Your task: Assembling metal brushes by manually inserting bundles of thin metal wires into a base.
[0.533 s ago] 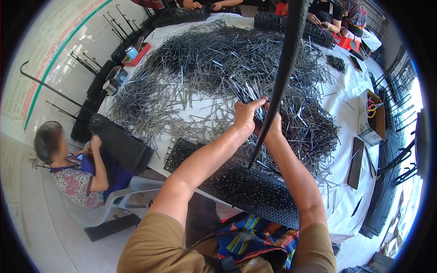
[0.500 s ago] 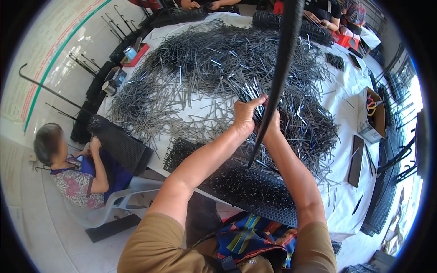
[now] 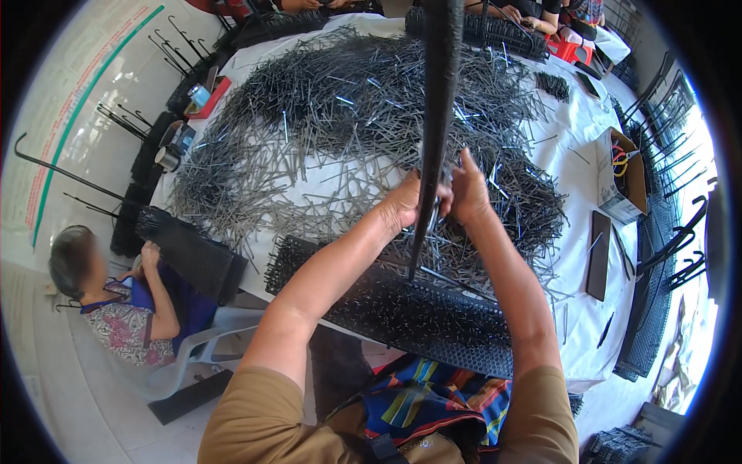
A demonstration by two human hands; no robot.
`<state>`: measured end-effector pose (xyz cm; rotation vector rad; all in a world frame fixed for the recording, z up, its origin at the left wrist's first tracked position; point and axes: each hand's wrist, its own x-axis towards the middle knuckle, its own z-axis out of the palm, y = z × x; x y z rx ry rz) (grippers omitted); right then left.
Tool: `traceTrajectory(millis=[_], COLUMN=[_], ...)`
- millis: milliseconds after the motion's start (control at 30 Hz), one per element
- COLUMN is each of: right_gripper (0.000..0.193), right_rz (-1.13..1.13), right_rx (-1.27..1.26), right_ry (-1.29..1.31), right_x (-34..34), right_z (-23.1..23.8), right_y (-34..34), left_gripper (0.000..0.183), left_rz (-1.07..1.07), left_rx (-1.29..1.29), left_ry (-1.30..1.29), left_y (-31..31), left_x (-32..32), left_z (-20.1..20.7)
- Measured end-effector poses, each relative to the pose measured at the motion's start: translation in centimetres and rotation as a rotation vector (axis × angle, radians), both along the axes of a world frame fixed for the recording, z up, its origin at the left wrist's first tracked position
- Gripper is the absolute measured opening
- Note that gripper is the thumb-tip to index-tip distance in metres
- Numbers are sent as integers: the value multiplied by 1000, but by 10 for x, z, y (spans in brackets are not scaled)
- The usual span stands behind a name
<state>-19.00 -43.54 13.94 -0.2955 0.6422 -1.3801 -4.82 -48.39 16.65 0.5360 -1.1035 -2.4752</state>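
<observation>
My left hand (image 3: 404,203) is over the near side of a large heap of thin dark metal rods (image 3: 348,89). Its fingers curl round a small bunch of these rods, mostly hidden by a thick black pole (image 3: 442,85) that crosses the view. Just beyond the pole, my right hand (image 3: 470,195) is beside the left, fingers partly stretched and pointing away from me. In front of me, below my forearms, lies a long black perforated block (image 3: 456,352) with many rod ends standing in its holes.
A seated person (image 3: 127,305) works at a black perforated block (image 3: 193,259) on the left. Right of the heap are a cardboard box (image 3: 622,203) with scissors and a dark flat bar (image 3: 597,255). A red tray (image 3: 212,98) and metal cup (image 3: 167,158) stand far left.
The fanned bunch of rods that stood up between both hands has gone down out of sight. My right hand has come away from the left, its fingers loosening.
</observation>
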Motion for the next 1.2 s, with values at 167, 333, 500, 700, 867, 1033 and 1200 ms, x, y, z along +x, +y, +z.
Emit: traceTrajectory(millis=[167, 333, 500, 700, 867, 1033, 1200], right_gripper=[33, 19, 20, 48, 47, 41, 41], right_rz=[-186, -631, -716, -382, -645, -546, -336], right_rx=[-92, -30, 48, 56, 205, 162, 264], right_ry=[175, 340, 773, 1252, 50, 111, 613], right_x=[-32, -45, -77, -4, 40, 56, -3], right_z=[32, 30, 15, -5, 11, 11, 15], right_y=[4, 5, 16, 38, 8, 7, 48], left_gripper=[18, 14, 11, 10, 21, 12, 13], left_rz=[-290, -337, -66, 503, 354, 347, 343], left_rx=[-115, -229, -145, 142, 158, 122, -202], left_ry=[-252, -474, -571, -68, 142, -75, -307], left_y=[15, 12, -6, -7, 26, 17, -2], left_x=[-7, -9, -7, -14, -16, -15, 4], left_z=[-1, -7, -25, 2, 34, 17, 4])
